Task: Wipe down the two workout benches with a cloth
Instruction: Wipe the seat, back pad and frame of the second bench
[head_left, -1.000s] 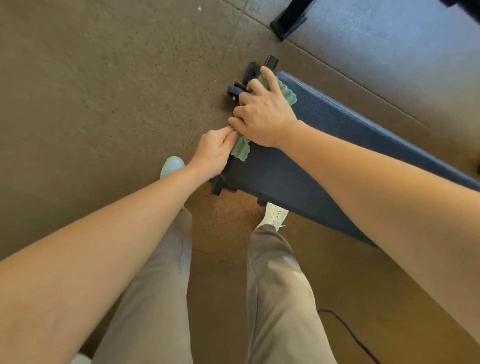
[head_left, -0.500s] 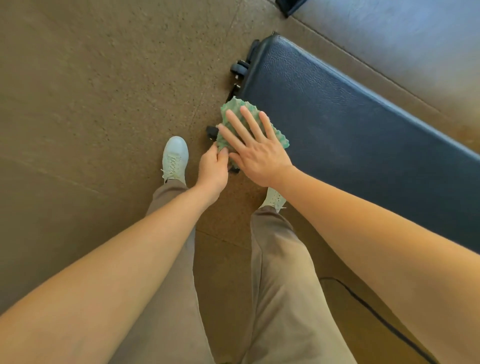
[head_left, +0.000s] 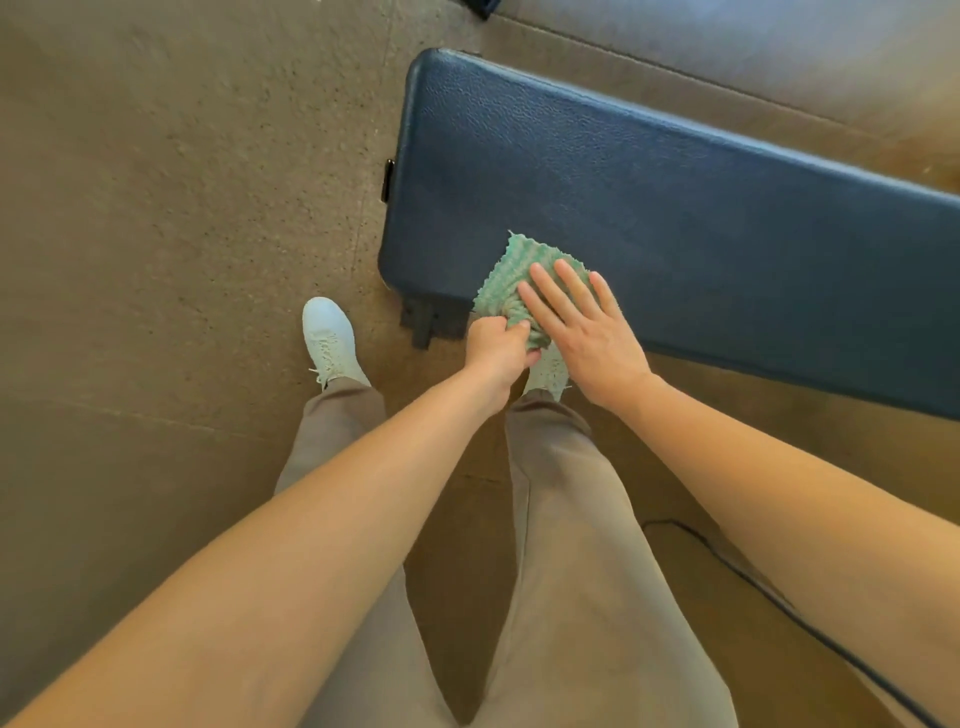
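Wiping of the first bench (head_left: 675, 208) underway: left hand (head_left: 496, 345) pinches the cloth (head_left: 506, 280), right hand (head_left: 587, 332) fingers spread flat pressing it; next, sweep along the pad.

Green cloth (head_left: 511, 280), crumpled, on near edge of navy padded bench (head_left: 675, 208), frame ctr; bench runs upper-ctr to right.

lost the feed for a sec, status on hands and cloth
Left hand grip pinching green cloth edge. Right hand flat, open on cloth. Cloth on blue bench pad near corner. Nothing in the way.
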